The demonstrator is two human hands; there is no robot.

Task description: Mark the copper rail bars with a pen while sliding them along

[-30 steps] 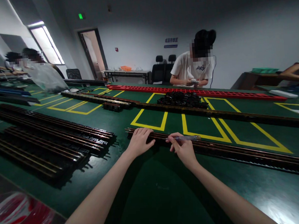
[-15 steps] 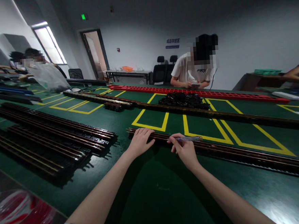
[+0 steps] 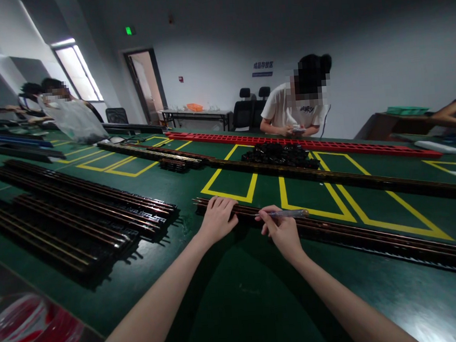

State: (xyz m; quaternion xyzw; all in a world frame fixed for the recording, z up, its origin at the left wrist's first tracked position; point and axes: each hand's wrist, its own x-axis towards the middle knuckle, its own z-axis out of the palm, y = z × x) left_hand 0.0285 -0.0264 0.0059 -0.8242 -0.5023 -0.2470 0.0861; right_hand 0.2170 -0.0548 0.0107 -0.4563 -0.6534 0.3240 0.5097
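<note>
A long black rail with copper-coloured strips [image 3: 373,238] lies across the green table in front of me. My left hand [image 3: 218,219] grips it near its left end, fingers over the top and thumb on the near side. Just to the right, my right hand [image 3: 282,232] is closed around a slim tool with a clear handle, which looks like a screwdriver [image 3: 295,213]. The tool lies nearly level, its thin end pointing left over the rail. Whether its tip touches the rail I cannot tell.
Several similar rails [image 3: 77,200] lie stacked at left. Beyond my hands are another long rail [image 3: 388,181], a heap of black parts [image 3: 281,156] and a red slotted beam [image 3: 367,144]. A co-worker [image 3: 294,109] sits opposite. A plastic bag [image 3: 78,121] stands at far left.
My left hand has shifted very slightly to the right along the rail. The right hand and its tool are almost unmoved; the view has tilted a little.
</note>
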